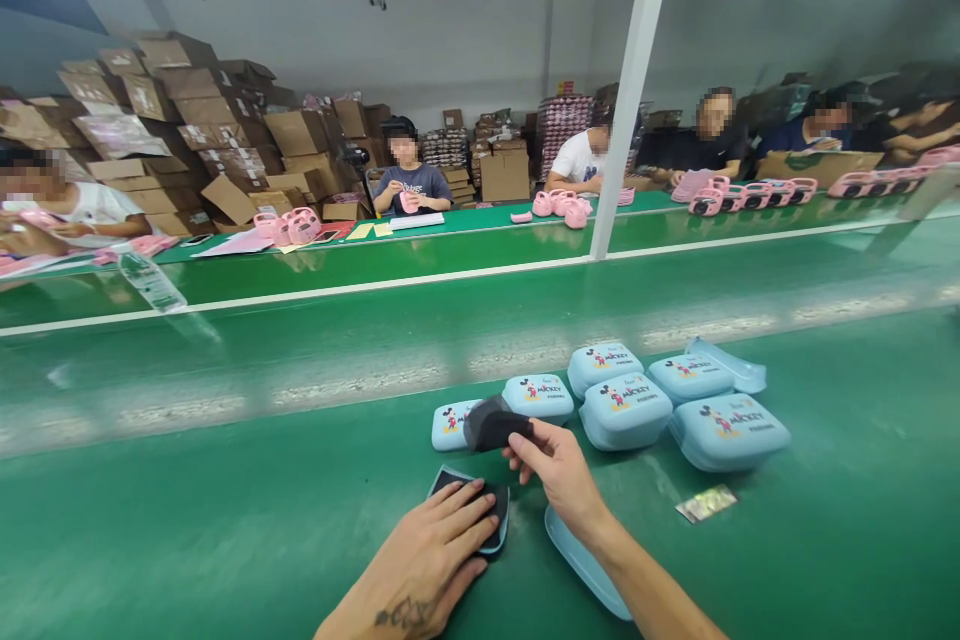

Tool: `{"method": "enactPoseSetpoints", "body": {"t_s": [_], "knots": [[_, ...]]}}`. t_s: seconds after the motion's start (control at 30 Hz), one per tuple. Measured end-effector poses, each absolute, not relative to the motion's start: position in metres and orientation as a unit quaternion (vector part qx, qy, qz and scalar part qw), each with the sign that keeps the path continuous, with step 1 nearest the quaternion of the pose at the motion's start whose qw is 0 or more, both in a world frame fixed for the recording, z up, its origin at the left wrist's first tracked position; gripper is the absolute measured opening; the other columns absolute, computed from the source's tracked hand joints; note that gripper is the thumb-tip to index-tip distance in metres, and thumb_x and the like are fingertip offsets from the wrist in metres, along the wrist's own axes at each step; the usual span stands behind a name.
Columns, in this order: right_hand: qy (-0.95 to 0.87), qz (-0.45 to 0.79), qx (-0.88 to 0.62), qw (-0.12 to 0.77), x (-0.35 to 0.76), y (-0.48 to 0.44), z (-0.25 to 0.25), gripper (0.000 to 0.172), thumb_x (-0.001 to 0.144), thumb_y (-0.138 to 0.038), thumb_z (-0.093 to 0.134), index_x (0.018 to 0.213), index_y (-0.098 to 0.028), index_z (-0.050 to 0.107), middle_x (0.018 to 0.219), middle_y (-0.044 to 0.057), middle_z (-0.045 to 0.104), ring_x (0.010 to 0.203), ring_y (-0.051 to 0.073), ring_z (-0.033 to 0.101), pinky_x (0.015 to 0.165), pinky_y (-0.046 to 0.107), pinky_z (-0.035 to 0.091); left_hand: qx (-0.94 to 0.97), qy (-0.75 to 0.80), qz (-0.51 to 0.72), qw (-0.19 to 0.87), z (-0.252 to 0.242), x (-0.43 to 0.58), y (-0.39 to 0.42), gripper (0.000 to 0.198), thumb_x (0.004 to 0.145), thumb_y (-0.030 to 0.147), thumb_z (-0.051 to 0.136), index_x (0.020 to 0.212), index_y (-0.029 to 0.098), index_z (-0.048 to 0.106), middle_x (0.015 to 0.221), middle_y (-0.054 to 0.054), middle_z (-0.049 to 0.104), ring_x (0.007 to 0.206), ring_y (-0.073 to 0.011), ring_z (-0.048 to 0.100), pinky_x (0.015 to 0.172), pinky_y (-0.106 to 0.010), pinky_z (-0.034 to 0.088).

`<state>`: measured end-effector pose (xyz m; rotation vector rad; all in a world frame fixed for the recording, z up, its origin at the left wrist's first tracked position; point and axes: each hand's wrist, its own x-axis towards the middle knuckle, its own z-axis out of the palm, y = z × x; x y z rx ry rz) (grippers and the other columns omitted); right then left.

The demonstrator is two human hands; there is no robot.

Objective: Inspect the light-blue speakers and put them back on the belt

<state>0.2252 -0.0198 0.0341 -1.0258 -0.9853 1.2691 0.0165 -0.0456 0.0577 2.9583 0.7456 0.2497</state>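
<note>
My left hand (435, 542) lies flat with fingers stretched over a light-blue case half with a dark lining (489, 498), pressing on it on the green table. In a pinch between thumb and fingers, my right hand (561, 472) holds up a thin black piece of fabric or mesh (489, 426). That piece partly covers a closed light-blue case (448, 425) printed with Mickey behind it. Beneath my right forearm rests a loose light-blue lid-like shell (581, 560), partly hidden by the arm.
Several closed blue Mickey cases (626, 410) stand in a group beyond my right hand, with a tilted blue shell (731, 366) behind. A small shiny packet (707, 503) lies at right. Across the green line are a white post (634, 90), a plastic bottle (152, 281) and seated co-workers handling pink items.
</note>
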Motion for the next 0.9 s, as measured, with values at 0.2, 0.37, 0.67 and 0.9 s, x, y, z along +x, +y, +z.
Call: {"method": "enactPoseSetpoints", "body": {"t_s": [0.2,0.37,0.67,0.9], "knots": [[-0.421,0.541,-0.440,0.580,0.225,-0.020,0.036,0.041,0.071,-0.056,0.077,0.074,-0.015,0.073,0.064,0.005,0.068,0.056,0.015,0.058,0.045,0.022,0.045,0.964,0.241,0.107,0.029,0.059,0.017,-0.045,0.036,0.092,0.017,0.059,0.128,0.018,0.064,0.130,-0.008,0.071,0.126,-0.0303,0.063,0.104,-0.049,0.057],[-0.422,0.541,-0.441,0.578,0.225,-0.021,0.037,0.041,0.071,-0.056,0.077,0.073,-0.015,0.072,0.064,0.005,0.068,0.057,0.015,0.058,0.045,0.022,0.045,0.961,0.243,0.131,0.031,0.056,0.014,-0.047,0.041,0.089,0.015,0.062,0.130,0.017,0.061,0.133,-0.010,0.069,0.124,-0.0292,0.064,0.104,-0.047,0.057],[-0.424,0.542,-0.443,0.575,0.225,-0.021,0.038,0.043,0.070,-0.057,0.077,0.072,-0.014,0.072,0.063,0.005,0.068,0.056,0.015,0.058,0.044,0.022,0.045,0.962,0.239,0.123,0.058,0.067,0.022,-0.049,0.031,0.088,0.008,0.056,0.115,0.020,0.068,0.123,-0.007,0.074,0.121,-0.0290,0.064,0.103,-0.048,0.057],[-0.424,0.539,-0.446,0.575,0.225,-0.021,0.039,0.043,0.070,-0.058,0.077,0.070,-0.015,0.070,0.063,0.005,0.067,0.056,0.015,0.058,0.044,0.022,0.045,0.962,0.230,0.132,0.069,0.068,0.023,-0.050,0.040,0.088,0.008,0.055,0.126,0.020,0.063,0.127,-0.008,0.072,0.119,-0.0281,0.064,0.105,-0.047,0.056]]}}
